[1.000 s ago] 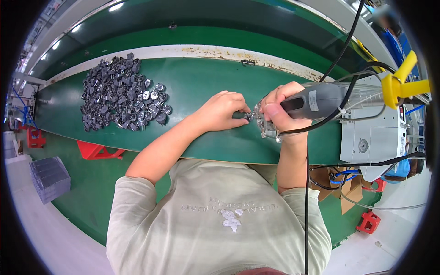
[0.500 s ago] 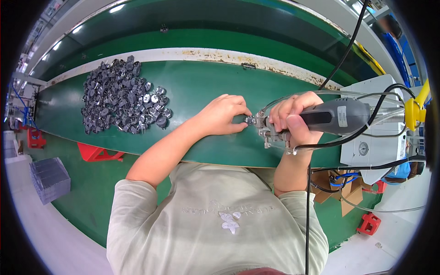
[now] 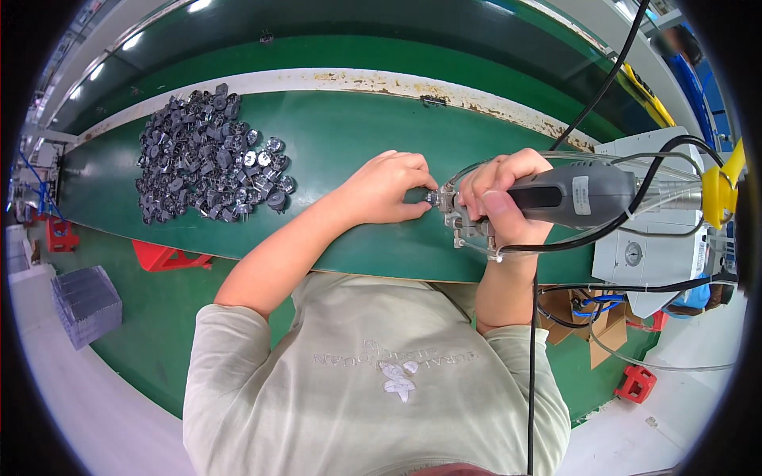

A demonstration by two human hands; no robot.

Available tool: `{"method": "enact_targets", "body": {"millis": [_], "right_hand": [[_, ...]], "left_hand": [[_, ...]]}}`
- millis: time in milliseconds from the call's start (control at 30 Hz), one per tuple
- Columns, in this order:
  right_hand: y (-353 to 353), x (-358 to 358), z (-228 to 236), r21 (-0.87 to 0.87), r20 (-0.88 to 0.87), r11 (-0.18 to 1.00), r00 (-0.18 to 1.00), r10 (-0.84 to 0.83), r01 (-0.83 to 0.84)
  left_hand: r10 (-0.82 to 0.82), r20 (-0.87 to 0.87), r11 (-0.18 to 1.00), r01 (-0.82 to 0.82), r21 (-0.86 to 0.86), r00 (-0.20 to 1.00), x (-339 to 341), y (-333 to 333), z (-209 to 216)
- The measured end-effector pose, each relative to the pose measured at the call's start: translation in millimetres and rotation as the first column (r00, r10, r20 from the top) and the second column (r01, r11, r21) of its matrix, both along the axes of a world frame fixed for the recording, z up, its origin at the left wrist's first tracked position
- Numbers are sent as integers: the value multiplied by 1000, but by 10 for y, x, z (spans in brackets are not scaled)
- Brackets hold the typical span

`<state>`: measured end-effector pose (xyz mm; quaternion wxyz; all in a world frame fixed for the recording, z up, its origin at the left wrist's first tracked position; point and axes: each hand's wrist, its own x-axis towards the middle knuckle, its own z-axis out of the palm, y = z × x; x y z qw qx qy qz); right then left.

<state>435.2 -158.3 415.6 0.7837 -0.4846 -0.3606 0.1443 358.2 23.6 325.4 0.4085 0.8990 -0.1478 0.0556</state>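
Pinching a small metallic part (image 3: 432, 198) between thumb and fingertips, the left hand (image 3: 394, 186) reaches right with its forearm slanting across the near edge of the green bench (image 3: 349, 119). The right hand (image 3: 508, 194) wraps its fingers around a grey power tool (image 3: 595, 193), held sideways, its metal head (image 3: 467, 228) pointing left at the part, which sits between the hands; whether the two touch is hard to tell. Open bench lies beyond both hands, up to a scuffed white ledge (image 3: 325, 78), and between the left hand and a heaped pile of dark parts (image 3: 202, 159) at left. One black piece (image 3: 432, 101) lies against the ledge. At right, a white machine (image 3: 627, 274) and a yellow fitting (image 3: 718, 197) crowd the tool's rear; a black cable (image 3: 533, 357) drops past the right forearm.
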Motion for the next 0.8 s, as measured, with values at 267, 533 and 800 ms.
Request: {"method": "enact_targets", "body": {"millis": [267,533,800], "right_hand": [[6,-69,-42,-113,91,993,996,-22,32],[50,-54,-53,-230,93,973,996,-4,26],[-111,27,220,253,69,962,994,87,-102]], "left_hand": [[21,83,1000,-21,-3,996,-10,-23,-40],[15,118,998,-22,59,993,17,-53,-28],[24,-126,997,-14,78,992,250,509,265]]}}
